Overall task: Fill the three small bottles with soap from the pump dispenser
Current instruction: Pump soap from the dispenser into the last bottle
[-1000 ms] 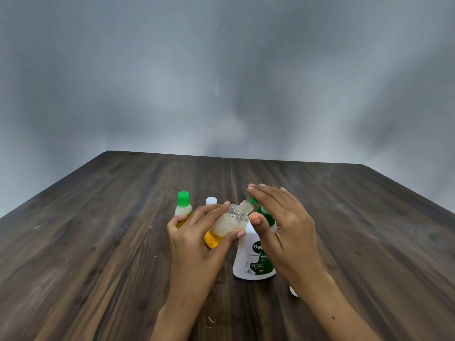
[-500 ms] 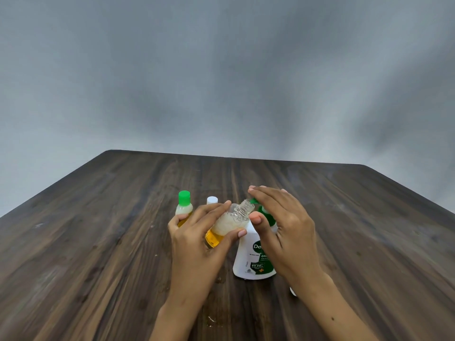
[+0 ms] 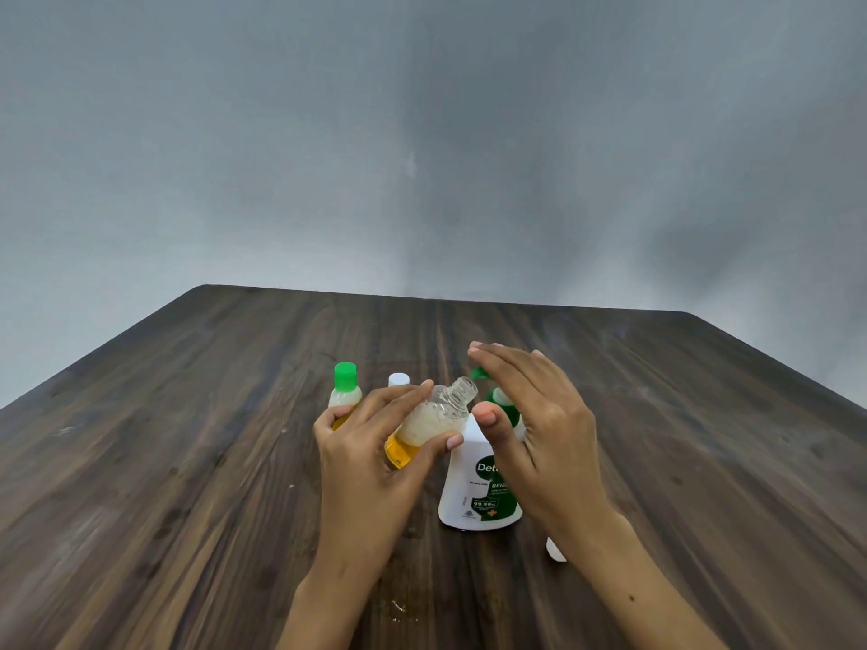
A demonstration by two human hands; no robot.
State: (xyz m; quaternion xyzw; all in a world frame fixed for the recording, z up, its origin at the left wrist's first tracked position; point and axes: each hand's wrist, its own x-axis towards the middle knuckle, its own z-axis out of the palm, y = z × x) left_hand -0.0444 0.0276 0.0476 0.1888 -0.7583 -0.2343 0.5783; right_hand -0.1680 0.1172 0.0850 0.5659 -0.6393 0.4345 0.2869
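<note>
Three small bottles are my job, and the open bottle [image 3: 429,426] in my left hand [image 3: 370,455] is the one being filled — it is tilted, its bare neck aimed up at the green spout of the pump dispenser [image 3: 478,490], with amber soap at the bottom and pale foam above. My left fingers are wrapped round its body. My right hand [image 3: 535,429] lies flat over the pump head, fingers stretched out, gripping nothing; the thumb rests at the dispenser's shoulder.

Compared with a second ago, almost nothing has shifted: same tilt, same hand on the pump, foam at about the same level. I judge I am between presses, so this bottle is only partly full.

Behind my left hand stands the green-capped bottle [image 3: 346,391], already holding soap, and beside it a white-capped bottle [image 3: 399,380], mostly hidden. A white cap [image 3: 555,551] lies on the table [image 3: 187,462] by my right wrist.
</note>
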